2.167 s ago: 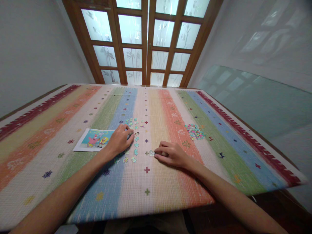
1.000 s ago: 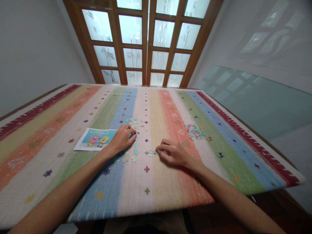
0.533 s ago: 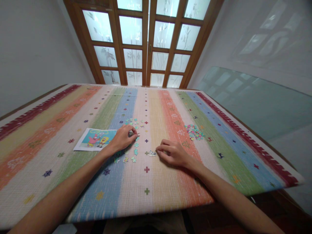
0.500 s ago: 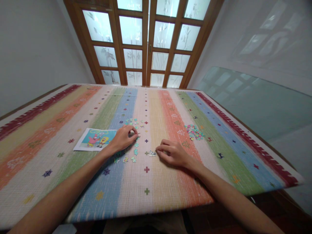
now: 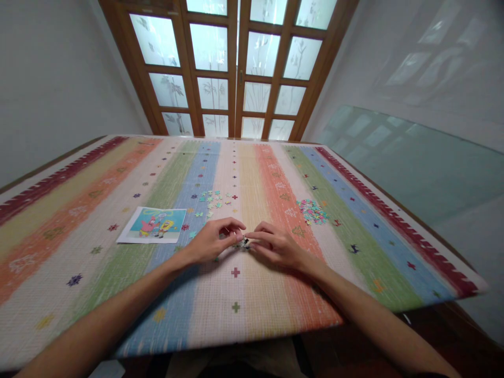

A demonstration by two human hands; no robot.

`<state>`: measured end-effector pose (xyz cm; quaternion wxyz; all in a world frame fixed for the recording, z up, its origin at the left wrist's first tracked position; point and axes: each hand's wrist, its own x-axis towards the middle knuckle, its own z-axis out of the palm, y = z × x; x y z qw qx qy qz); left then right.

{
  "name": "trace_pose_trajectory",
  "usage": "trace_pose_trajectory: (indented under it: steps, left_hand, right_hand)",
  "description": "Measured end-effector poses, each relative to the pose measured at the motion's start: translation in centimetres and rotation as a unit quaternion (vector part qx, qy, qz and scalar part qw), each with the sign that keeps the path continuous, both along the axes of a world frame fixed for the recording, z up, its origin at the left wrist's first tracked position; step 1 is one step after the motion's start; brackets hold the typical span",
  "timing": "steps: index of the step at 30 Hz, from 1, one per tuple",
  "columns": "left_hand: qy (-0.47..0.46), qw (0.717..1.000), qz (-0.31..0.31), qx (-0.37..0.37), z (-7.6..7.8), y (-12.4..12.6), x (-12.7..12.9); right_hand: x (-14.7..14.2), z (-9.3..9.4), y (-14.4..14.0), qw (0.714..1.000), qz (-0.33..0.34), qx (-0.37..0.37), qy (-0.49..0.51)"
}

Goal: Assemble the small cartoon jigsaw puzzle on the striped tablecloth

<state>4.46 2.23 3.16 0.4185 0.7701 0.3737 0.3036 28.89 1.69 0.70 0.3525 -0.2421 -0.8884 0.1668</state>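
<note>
My left hand [image 5: 216, 239] is closed in a pinch at the middle of the table, on a jigsaw puzzle piece mostly hidden by the fingertips. Against its right side lie a few joined puzzle pieces [image 5: 245, 243], greyish and dark, flat on the cloth. The curled fingers of my right hand [image 5: 277, 244] grip these from the right, so both hands' fingertips nearly meet. Loose teal puzzle pieces [image 5: 211, 198] are scattered beyond my left hand, and others are partly covered by it.
A picture card [image 5: 153, 226] with cartoon figures lies left of my left hand. A heap of mixed puzzle pieces [image 5: 312, 211] sits to the right. The striped tablecloth [image 5: 236, 325] covers the table, its near edge close to me. Glazed wooden doors [image 5: 236, 68] stand behind.
My left hand has moved right and toward me, from above the loose pieces to the joined pieces. The right hand has stayed in nearly the same place.
</note>
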Motion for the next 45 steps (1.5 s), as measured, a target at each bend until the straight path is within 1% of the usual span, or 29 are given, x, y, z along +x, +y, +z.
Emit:
trace_pose_trajectory:
  steps: [4, 9, 11, 14, 16, 18, 23, 30, 37, 45]
  left_hand:
    - [-0.036, 0.998, 0.0, -0.046, -0.7, -0.3, 0.4]
    - [-0.024, 0.999, 0.012, -0.044, -1.1, -0.6, 0.7]
    - [0.002, 1.0, 0.025, -0.011, -1.1, -0.7, 0.6]
    - [0.068, 0.992, 0.039, 0.098, -1.0, -0.7, 0.4]
    - [0.112, 0.979, 0.031, 0.166, -1.0, -0.8, 0.1]
    - [0.142, 0.97, 0.017, 0.196, -1.2, -0.9, 0.0]
    - [0.171, 0.965, -0.007, 0.199, -1.5, -1.2, -0.2]
    - [0.179, 0.965, -0.016, 0.191, -1.9, -1.1, -0.2]
    - [0.178, 0.964, -0.02, 0.199, -2.0, -1.2, -0.2]
    - [0.193, 0.958, -0.024, 0.209, -1.9, -1.2, -0.3]
  right_hand:
    - [-0.1, -0.1, -0.2, 1.0, 0.0, -0.015, 0.01]
    - [-0.1, 0.1, -0.2, 1.0, 0.017, -0.016, 0.005]
    - [0.0, 0.3, -0.1, 1.0, 0.01, -0.018, -0.003]
    - [0.4, 0.5, 0.3, 1.0, -0.009, -0.011, -0.021]
    - [0.8, 0.6, 0.5, 0.999, -0.018, -0.012, -0.038]
    - [1.1, 0.6, 0.5, 0.998, -0.024, -0.022, -0.062]
    - [1.3, 0.6, 0.5, 0.993, -0.031, -0.042, -0.105]
    - [1.3, 0.6, 0.6, 0.989, -0.037, -0.048, -0.136]
    - [1.2, 0.8, 0.3, 0.989, -0.044, -0.046, -0.132]
    - [0.9, 0.3, 0.5, 0.989, -0.03, -0.043, -0.139]
